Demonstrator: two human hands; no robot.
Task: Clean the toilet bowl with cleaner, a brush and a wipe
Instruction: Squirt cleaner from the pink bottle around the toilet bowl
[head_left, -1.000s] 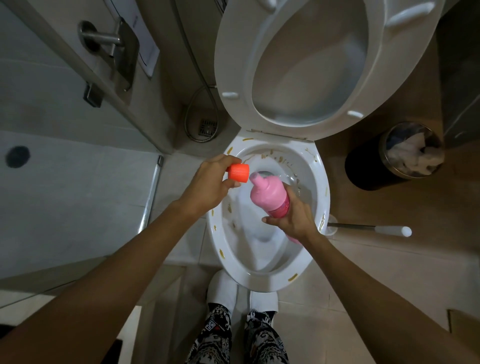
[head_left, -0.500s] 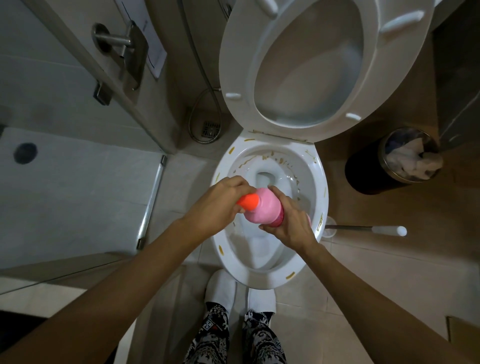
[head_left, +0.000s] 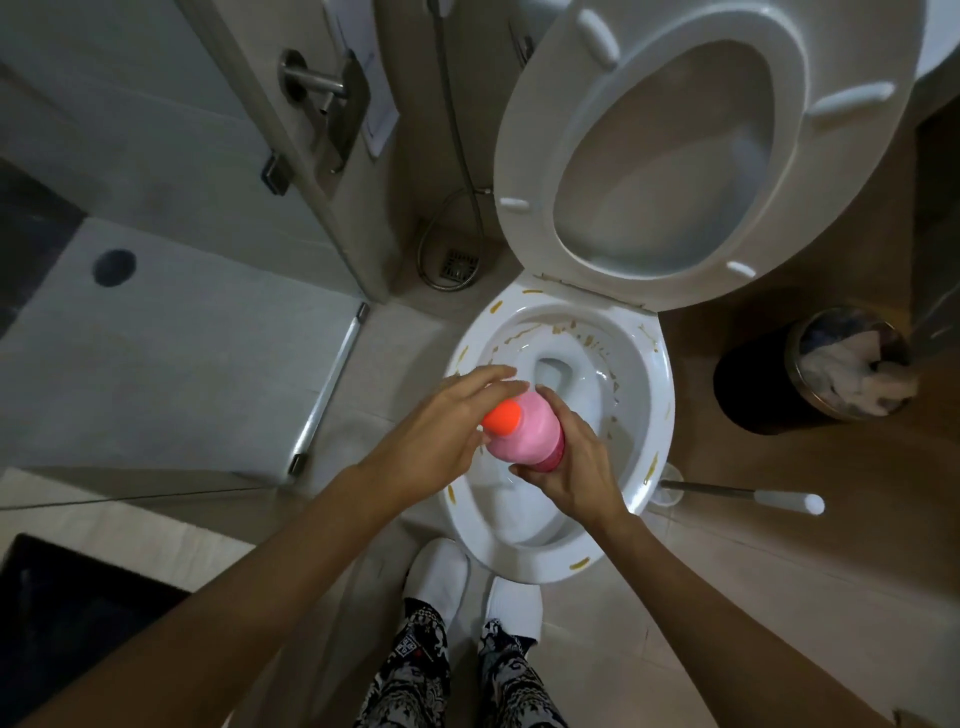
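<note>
A pink cleaner bottle (head_left: 524, 434) with its orange cap (head_left: 502, 418) on is tilted over the left side of the toilet bowl (head_left: 661, 405). My right hand (head_left: 571, 470) grips the bottle's body from the right. Beside the cap, my left hand (head_left: 441, 434) has its fingers stretched out above it, and its thumb lies near the bottle's neck. Yellow-brown smears mark the bowl's rim and inner wall. The toilet brush (head_left: 737, 496) stands on the floor just right of the bowl, its white-tipped handle pointing right. No wipe is in view.
The seat and lid (head_left: 519, 156) are raised. A dark bin (head_left: 753, 384) holding crumpled white paper stands to the right. A spray hose (head_left: 457, 114) and floor drain (head_left: 460, 262) lie left of the bowl, beside a glass shower door (head_left: 156, 156). My slippered feet (head_left: 441, 574) touch the bowl's front.
The cap, held apart from the bottle a second ago, is now on its neck. My left hand's fingers have spread away from the cap. The bottle moved down and left.
</note>
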